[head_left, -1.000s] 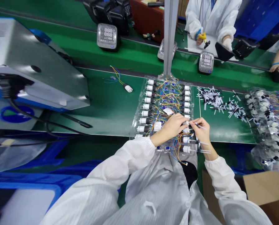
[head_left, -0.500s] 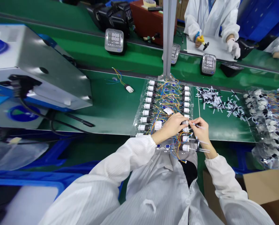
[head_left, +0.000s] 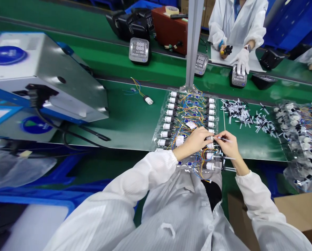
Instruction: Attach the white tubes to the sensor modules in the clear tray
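Head view: grey metal machine (head_left: 74,87) sits at far left of the green bench (head_left: 130,125), then a wired white cylinder (head_left: 148,100) lies alone, then a clear tray (head_left: 158,129) with two columns of similar wired pieces (head_left: 172,113). Left hand (head_left: 195,140) lies over the tray, fingers clamped on a small white piece (head_left: 210,138) at its right column; right hand (head_left: 229,145), just beside, has fingers pinched together on a thin pale strip (head_left: 225,140) close to that piece. Further right, black-and-white strips (head_left: 237,111) lie heaped, then crowded wired parts (head_left: 304,139).
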`<state>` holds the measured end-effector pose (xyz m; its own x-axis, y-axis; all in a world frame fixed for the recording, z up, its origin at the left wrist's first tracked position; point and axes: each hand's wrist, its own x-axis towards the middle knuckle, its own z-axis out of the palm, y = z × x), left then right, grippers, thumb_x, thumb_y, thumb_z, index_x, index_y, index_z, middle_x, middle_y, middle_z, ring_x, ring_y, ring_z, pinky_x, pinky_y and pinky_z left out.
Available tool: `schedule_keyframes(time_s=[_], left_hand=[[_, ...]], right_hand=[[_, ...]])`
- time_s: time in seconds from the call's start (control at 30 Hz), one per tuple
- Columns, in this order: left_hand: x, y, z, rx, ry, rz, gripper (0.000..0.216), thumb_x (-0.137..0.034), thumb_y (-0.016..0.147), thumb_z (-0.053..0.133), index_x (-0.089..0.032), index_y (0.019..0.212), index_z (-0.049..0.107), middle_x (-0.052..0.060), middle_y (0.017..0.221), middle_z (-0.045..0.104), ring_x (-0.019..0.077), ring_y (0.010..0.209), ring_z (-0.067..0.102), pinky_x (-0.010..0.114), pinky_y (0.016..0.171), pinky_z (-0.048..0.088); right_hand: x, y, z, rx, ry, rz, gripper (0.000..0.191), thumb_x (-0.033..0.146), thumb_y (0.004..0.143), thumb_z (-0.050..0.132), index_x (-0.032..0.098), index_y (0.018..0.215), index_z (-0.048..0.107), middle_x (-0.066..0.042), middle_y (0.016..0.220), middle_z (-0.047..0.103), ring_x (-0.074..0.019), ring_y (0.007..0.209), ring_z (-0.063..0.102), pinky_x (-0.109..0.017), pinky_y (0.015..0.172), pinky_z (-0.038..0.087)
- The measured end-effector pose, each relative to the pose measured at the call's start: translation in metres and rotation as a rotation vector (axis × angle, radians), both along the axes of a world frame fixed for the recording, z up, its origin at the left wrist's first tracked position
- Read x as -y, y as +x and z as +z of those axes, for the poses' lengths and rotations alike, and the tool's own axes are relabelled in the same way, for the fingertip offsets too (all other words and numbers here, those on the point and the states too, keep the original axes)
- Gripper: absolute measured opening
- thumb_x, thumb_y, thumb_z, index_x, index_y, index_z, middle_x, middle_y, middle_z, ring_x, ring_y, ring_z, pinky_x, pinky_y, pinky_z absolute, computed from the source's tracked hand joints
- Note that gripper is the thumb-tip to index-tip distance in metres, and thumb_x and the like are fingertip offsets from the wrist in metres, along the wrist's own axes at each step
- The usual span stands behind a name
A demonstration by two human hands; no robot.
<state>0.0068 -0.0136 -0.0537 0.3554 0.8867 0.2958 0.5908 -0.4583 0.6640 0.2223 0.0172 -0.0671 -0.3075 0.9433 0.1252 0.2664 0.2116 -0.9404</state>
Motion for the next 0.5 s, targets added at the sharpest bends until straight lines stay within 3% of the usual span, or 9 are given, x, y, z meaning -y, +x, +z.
schedule_keyframes(time_s=[0.3, 0.43, 0.5], left_hand=[[-0.004, 0.000, -0.006, 0.022, -0.030, -0.002, 0.023, -0.029, 0.095, 0.071, -0.020, 0.116, 0.077, 0.007, 0.101, 0.077, 0.0235, 0.099, 0.064, 0.038, 0.090, 0.051], [0.005, 0.006, 0.004, -0.047, 0.009, 0.036, 0.028, -0.035, 0.099, 0.066, -0.018, 0.120, 0.073, 0.009, 0.106, 0.074, 0.0242, 0.103, 0.062, 0.039, 0.094, 0.051], [0.008, 0.007, 0.015, -0.080, 0.022, 0.072, 0.034, -0.038, 0.103, 0.060, -0.016, 0.126, 0.069, 0.011, 0.116, 0.071, 0.0241, 0.108, 0.062, 0.039, 0.098, 0.051]], right_hand=[[-0.012, -0.006, 0.014, 0.151, 0.114, 0.126, 0.005, 0.023, 0.083, 0.073, 0.023, 0.079, 0.069, -0.003, 0.086, 0.077, -0.0213, 0.082, 0.074, -0.035, 0.079, 0.057], [-0.017, 0.002, 0.018, 0.084, -0.015, 0.148, 0.012, 0.032, 0.084, 0.076, 0.022, 0.083, 0.069, -0.004, 0.088, 0.077, -0.0201, 0.083, 0.073, -0.034, 0.078, 0.057], [-0.021, 0.017, 0.023, 0.066, -0.103, 0.233, 0.020, 0.035, 0.081, 0.081, 0.022, 0.094, 0.071, -0.005, 0.097, 0.078, -0.0196, 0.087, 0.072, -0.033, 0.080, 0.058]])
